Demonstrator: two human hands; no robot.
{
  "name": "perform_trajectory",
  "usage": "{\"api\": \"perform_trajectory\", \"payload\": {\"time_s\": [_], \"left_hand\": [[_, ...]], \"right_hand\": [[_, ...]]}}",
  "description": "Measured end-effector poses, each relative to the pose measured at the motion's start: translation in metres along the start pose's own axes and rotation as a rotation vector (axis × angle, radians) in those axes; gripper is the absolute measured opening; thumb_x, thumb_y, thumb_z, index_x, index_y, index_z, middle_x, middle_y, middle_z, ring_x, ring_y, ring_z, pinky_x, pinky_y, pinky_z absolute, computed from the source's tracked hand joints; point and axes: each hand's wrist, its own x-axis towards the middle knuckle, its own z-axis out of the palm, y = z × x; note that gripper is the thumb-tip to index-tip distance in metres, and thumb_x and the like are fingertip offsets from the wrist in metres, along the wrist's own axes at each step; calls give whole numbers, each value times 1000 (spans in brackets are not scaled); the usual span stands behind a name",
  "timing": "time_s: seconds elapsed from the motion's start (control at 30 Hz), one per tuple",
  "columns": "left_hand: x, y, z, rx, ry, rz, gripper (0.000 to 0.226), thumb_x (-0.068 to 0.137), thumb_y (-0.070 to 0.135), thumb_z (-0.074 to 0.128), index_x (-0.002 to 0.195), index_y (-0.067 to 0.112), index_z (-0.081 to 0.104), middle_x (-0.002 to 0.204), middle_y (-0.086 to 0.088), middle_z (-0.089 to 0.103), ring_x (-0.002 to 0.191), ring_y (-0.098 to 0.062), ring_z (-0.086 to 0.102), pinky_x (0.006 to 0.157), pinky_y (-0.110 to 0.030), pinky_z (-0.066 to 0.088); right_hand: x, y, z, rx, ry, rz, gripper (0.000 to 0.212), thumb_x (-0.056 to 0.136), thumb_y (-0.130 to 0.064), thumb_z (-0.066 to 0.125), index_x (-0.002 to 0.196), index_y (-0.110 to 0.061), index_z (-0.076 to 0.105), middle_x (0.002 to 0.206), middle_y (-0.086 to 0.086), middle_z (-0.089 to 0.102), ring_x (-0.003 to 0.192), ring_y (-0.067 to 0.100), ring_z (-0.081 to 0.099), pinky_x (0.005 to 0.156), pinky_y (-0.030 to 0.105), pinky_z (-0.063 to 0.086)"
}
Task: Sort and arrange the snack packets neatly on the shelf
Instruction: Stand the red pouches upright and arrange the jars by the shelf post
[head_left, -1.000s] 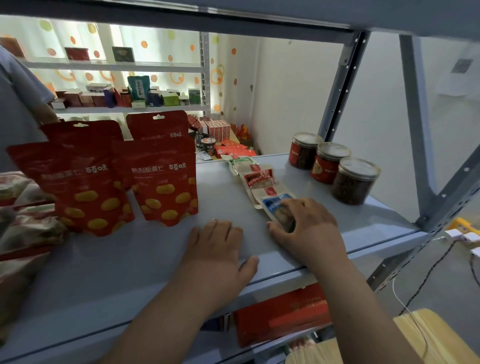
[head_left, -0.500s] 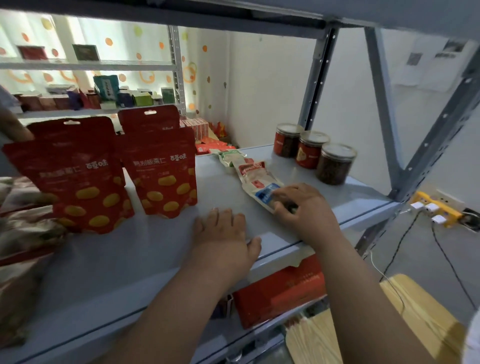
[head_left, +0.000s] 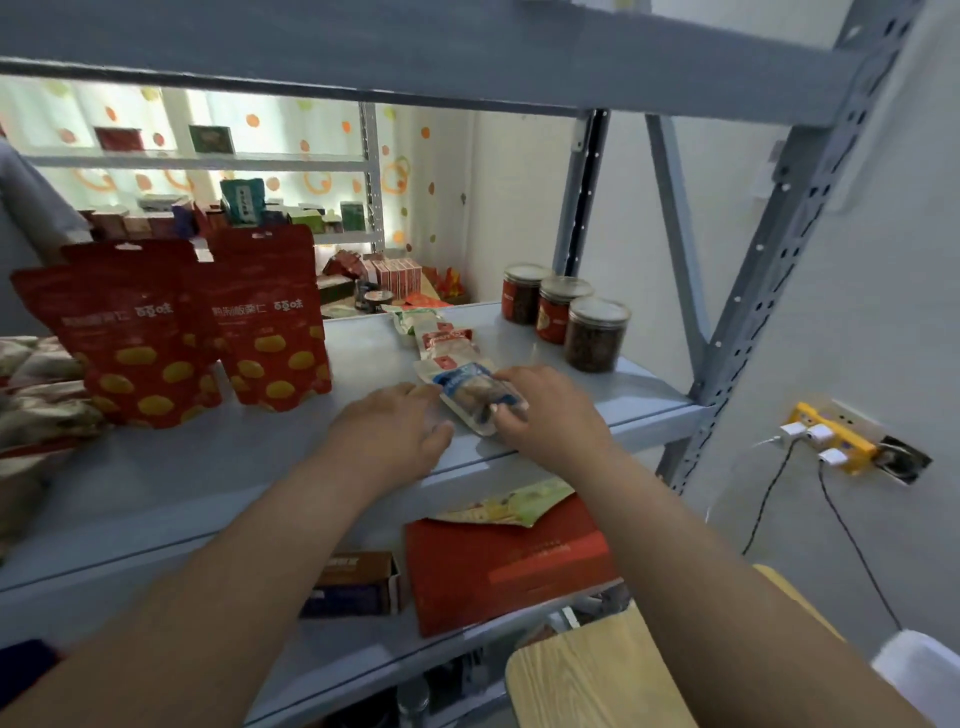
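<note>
A row of small flat snack packets lies on the grey shelf (head_left: 208, 467), running back from its front edge. The nearest one, a clear packet with a blue label (head_left: 470, 392), is pinched at its right side by my right hand (head_left: 545, 410). My left hand (head_left: 395, 431) lies flat on the shelf, fingers touching the packet's left edge. Behind it lie a red-and-white packet (head_left: 447, 343) and a green-and-white packet (head_left: 415, 318). Two rows of upright red pouches with yellow spots (head_left: 270, 332) stand at the left.
Three lidded jars (head_left: 595, 335) stand at the shelf's right rear. Crumpled patterned bags (head_left: 36, 395) lie at the far left. On the shelf below sit a red box (head_left: 509, 566), a dark carton (head_left: 358, 582) and a green-yellow packet (head_left: 514, 506). A wooden seat (head_left: 597, 680) stands below right.
My left hand has slid right across the shelf to the blue-labelled packet. My right hand has shifted its grip to the packet's right edge, uncovering the label. The camera has moved back.
</note>
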Motion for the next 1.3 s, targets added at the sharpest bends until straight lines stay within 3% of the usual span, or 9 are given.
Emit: {"api": "perform_trajectory", "payload": {"time_s": [0.33,0.5,0.63,0.8,0.9,1.03,1.17,1.3], "left_hand": [[91,56,-22,86,42,183,57,90,60,39,142,38,37,143,2,47,127,-23,46,94,-39,41],[162,58,-27,50,76,279,50,90,46,51,134,23,48,124,-8,59,109,-28,58,86,-42,51],[226,49,-24,-22,39,252,50,84,34,53,131,17,49,123,-13,58,107,-31,58,86,-45,52],[291,44,-6,-151,18,200,69,81,28,57,147,19,37,142,-15,43,127,-33,47,98,-42,45],[318,44,5,-141,-25,241,70,81,20,56,149,21,35,147,-13,38,131,-32,42,100,-37,39],[339,41,15,-75,-58,284,62,83,15,53,144,26,45,145,-10,44,131,-28,43,104,-37,38],[349,37,16,-82,3,295,58,82,10,51,137,28,55,142,-7,51,131,-23,43,106,-35,35],[353,36,14,-87,5,306,59,81,5,50,137,27,57,140,-8,54,128,-26,48,101,-33,39]], "right_hand": [[1,62,-46,-114,57,2,44,86,-37,56,128,-25,60,127,-1,58,118,20,49,98,37,43],[29,76,-59,-156,108,72,38,83,-36,54,120,-28,62,115,3,60,106,24,50,91,41,46],[61,90,-58,-147,157,115,47,87,-36,56,133,-24,56,130,8,53,120,28,45,98,41,42],[122,104,-56,-173,29,263,62,85,-48,54,144,-33,41,143,8,41,135,30,32,109,43,32],[150,113,-50,-177,-8,335,65,81,-58,55,142,-43,40,137,4,43,132,28,36,106,44,36],[174,120,-41,-189,-201,404,74,76,-73,51,144,-47,36,135,4,48,121,29,49,97,44,43],[180,123,-38,-227,-194,390,67,79,-66,51,141,-43,42,133,4,51,117,27,52,83,37,40],[171,121,-40,-203,-200,390,62,80,-61,52,140,-46,42,136,3,48,120,27,50,92,42,45]]}}
